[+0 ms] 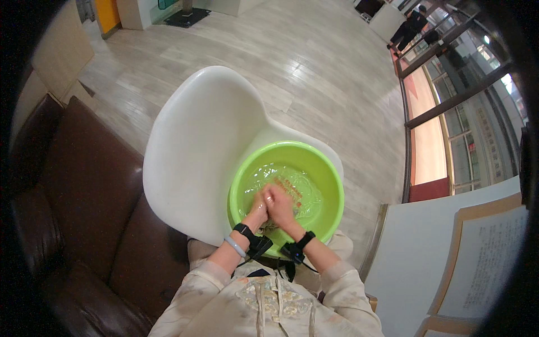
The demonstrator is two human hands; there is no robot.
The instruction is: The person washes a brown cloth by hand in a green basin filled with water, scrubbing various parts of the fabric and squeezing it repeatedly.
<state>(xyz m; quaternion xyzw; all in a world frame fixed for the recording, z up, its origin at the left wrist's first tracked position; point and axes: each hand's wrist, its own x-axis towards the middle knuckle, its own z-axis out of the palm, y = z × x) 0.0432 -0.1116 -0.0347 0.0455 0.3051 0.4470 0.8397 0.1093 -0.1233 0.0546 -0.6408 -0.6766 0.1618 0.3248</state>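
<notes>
Room: pale plank floor (314, 62), brown leather sofa (84, 185) at the person's left.
Chair: white moulded chair (196, 140) carried a green basin (331, 185) on its seat.
Basin: held water and a clear crinkled wrapper (297, 191) with orange print.
Left hand (259, 209): fingers curled shut on the wrapper, in the water.
Right hand (279, 206): closed on the same wrapper, touching the left, near the basin's middle.

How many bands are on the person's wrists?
3: a black band and a pale bangle on the left wrist, and a black band on the right wrist. Sleeves may hide more.
</notes>
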